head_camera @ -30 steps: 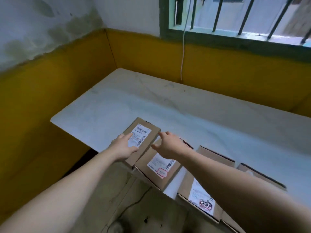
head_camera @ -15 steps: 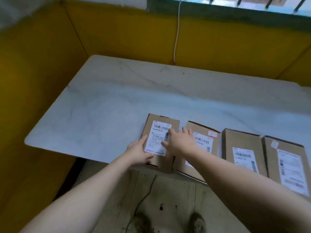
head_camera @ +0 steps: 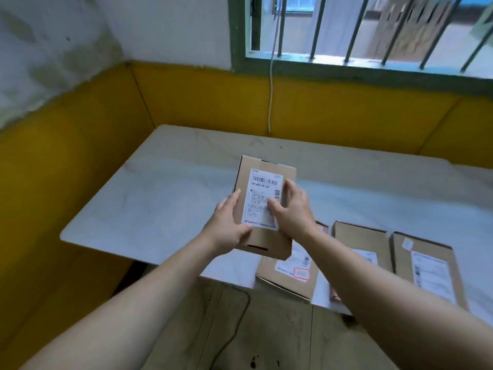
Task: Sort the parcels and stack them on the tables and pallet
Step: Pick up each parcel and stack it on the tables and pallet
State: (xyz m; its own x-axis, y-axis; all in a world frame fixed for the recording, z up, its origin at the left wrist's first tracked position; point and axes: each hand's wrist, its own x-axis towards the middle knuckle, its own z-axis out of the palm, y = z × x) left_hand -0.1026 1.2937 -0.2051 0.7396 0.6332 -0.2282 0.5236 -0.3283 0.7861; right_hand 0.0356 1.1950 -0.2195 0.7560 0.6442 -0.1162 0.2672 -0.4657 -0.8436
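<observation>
A small cardboard parcel with a white barcode label is lifted above the white marble table, label side up. My left hand grips its left edge, thumb on the top face. My right hand holds its right side, with the thumb lying on the label. Three more flat cardboard parcels lie in a row along the table's near edge: one just below the lifted parcel, a second to its right, a third further right.
The table stands in a corner between yellow-painted walls. A barred window is above it, and a white cable hangs down to the table's back edge. A dark cord trails over the concrete floor below the near edge.
The leftmost parcel lay on the table under both hands; now both hands hold it raised off the table. The camera has tilted up, showing the window again.
</observation>
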